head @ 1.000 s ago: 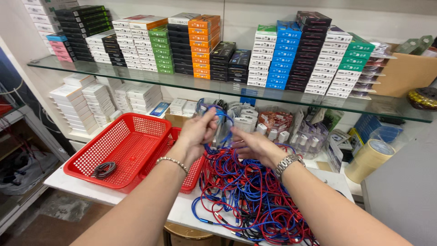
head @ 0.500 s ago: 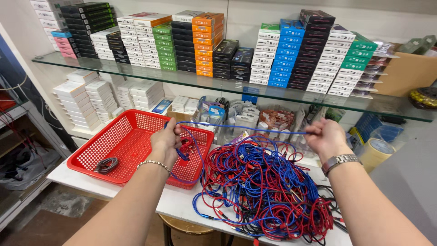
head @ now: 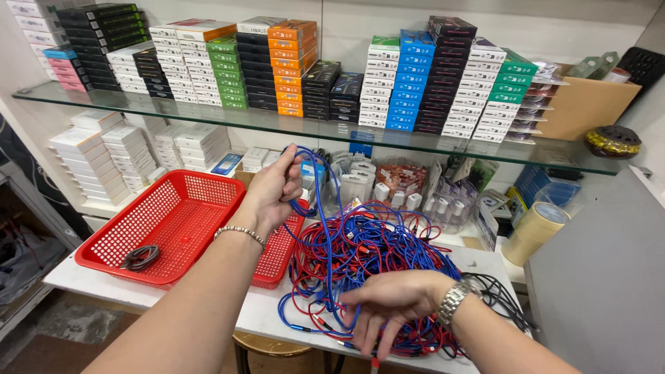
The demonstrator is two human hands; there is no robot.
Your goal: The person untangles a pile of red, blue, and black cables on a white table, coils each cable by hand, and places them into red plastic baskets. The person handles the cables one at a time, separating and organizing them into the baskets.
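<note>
1. Blue cable (head: 325, 208) now pinched in raised left hand (head: 273, 190), strung down to pile (head: 367, 270).
2. Right hand (head: 388, 305), earlier lifted apart, now lowered, fingers closed around the strand.
3. Suggests untangling continues beside basket (head: 173, 221).

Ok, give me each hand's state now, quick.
Left hand: closed on a blue cable, lifted above the pile.
Right hand: fingers pinching the same blue cable low at the cable pile.
</note>
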